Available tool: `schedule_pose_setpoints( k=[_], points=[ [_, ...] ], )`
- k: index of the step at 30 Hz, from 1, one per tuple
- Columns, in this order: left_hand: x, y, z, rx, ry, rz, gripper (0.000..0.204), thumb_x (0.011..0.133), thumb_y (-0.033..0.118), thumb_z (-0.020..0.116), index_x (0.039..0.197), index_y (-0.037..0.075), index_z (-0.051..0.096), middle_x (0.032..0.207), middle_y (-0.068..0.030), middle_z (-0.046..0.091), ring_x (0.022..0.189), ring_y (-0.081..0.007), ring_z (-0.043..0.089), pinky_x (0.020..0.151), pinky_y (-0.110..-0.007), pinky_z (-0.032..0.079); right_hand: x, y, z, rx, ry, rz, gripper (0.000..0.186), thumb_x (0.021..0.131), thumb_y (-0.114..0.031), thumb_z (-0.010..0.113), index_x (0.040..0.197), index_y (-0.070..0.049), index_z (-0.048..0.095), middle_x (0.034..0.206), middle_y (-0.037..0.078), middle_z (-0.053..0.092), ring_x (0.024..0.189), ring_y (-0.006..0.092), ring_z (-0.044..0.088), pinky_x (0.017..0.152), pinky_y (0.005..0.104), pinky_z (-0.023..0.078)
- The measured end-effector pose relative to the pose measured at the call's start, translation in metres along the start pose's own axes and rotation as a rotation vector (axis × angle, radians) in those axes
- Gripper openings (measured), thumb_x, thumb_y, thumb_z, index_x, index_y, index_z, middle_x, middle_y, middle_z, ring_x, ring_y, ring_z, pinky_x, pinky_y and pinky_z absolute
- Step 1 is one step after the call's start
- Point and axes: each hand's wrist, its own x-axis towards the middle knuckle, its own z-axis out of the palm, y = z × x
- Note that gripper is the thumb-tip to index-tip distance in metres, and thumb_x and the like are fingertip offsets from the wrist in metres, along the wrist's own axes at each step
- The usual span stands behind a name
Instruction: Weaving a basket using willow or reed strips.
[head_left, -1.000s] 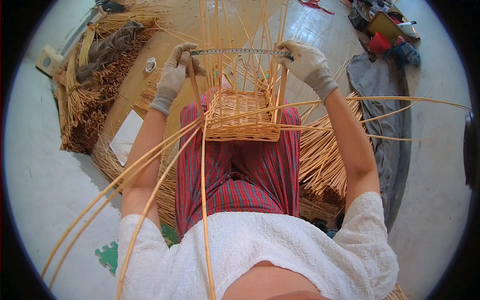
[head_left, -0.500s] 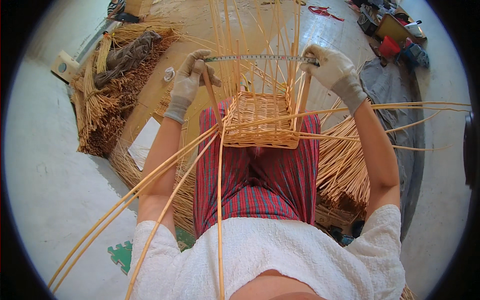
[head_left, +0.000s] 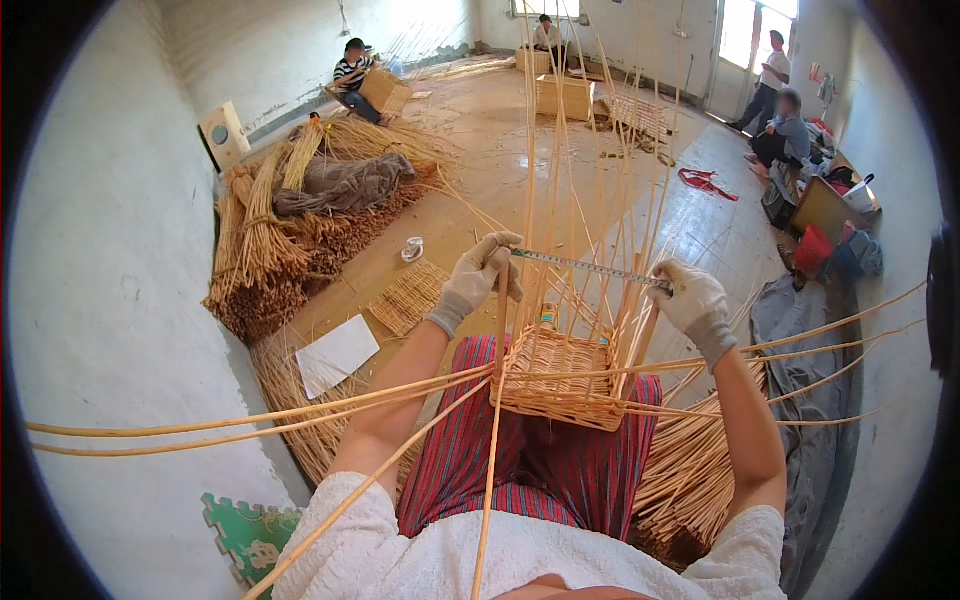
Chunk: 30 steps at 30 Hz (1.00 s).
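A small woven wicker basket (head_left: 557, 365) with tall upright canes rests on my lap over striped red trousers, and long loose rods cross it to either side. A steel measuring tape (head_left: 585, 265) is stretched across the top between my gloved hands. My left hand (head_left: 478, 278) is closed on the tape's left end at a flat wooden upright (head_left: 501, 318). My right hand (head_left: 692, 305) is closed on the tape's other end at the right upright. The fingertips of both hands are partly hidden.
Cane bundles (head_left: 262, 245) with grey cloth, a white sheet (head_left: 337, 355), a woven mat (head_left: 405, 298) and loose rods (head_left: 700, 460) surround me. Several people (head_left: 355, 78) sit or stand farther off among baskets (head_left: 565, 97); clutter (head_left: 825, 208) lines the right wall.
The camera has tilted up, showing the room and other people, so hands and basket appear lower in the picture. Both hands still hold the tape across, now slanting down to the right.
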Motion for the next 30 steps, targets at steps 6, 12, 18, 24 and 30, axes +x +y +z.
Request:
schedule_pose_setpoints(
  k=[6, 12, 18, 24, 30],
  points=[
    [-0.009, -0.004, 0.003, -0.062, 0.044, 0.004, 0.031, 0.106, 0.027, 0.049, 0.132, 0.009, 0.053, 0.078, -0.0066, 0.063, 0.066, -0.0236, 0.069, 0.064, -0.04, 0.062, -0.005, -0.002, -0.011, -0.113, -0.05, 0.014, 0.032, 0.082, -0.032, 0.072, 0.106, -0.01, 0.068, 0.099, 0.009, 0.069, 0.093, 0.031, 0.068, 0.081, 0.0405, 0.054],
    [0.003, 0.0, 0.015, -0.036, 0.019, -0.024, 0.027, 0.106, 0.015, 0.046, 0.131, 0.01, 0.054, 0.083, -0.0086, 0.064, 0.067, -0.0231, 0.069, 0.064, -0.04, 0.062, -0.01, 0.015, -0.004, 0.04, 0.01, 0.021, 0.032, 0.081, -0.03, 0.074, 0.106, -0.011, 0.069, 0.099, 0.01, 0.072, 0.092, 0.0295, 0.07, 0.081, 0.0403, 0.055],
    [0.008, -0.005, -0.016, 0.119, 0.189, 0.133, 0.031, 0.101, -0.001, 0.049, 0.124, 0.005, 0.067, 0.094, -0.0069, 0.069, 0.082, -0.0182, 0.068, 0.081, -0.031, 0.059, 0.03, 0.033, -0.02, 0.022, -0.064, 0.013, 0.041, 0.09, -0.045, 0.066, 0.11, -0.009, 0.07, 0.099, 0.017, 0.072, 0.093, 0.036, 0.068, 0.08, 0.0426, 0.053],
    [0.01, 0.008, -0.005, -0.021, 0.286, -0.025, 0.029, 0.096, 0.005, 0.064, 0.125, 0.002, 0.067, 0.099, -0.0085, 0.07, 0.081, -0.0183, 0.069, 0.08, -0.031, 0.06, 0.012, 0.039, -0.025, 0.003, -0.098, 0.105, 0.036, 0.093, -0.041, 0.062, 0.104, -0.007, 0.072, 0.095, 0.018, 0.071, 0.089, 0.0364, 0.067, 0.079, 0.0436, 0.052],
    [-0.023, -0.006, 0.003, -0.309, 0.304, 0.052, 0.027, 0.099, 0.011, 0.062, 0.125, 0.003, 0.065, 0.1, -0.0061, 0.069, 0.083, -0.0173, 0.068, 0.08, -0.033, 0.059, -0.023, 0.004, -0.02, -0.008, -0.158, 0.058, 0.032, 0.095, -0.037, 0.061, 0.098, -0.006, 0.068, 0.087, 0.016, 0.071, 0.086, 0.0369, 0.068, 0.075, 0.046, 0.051]
  ],
)
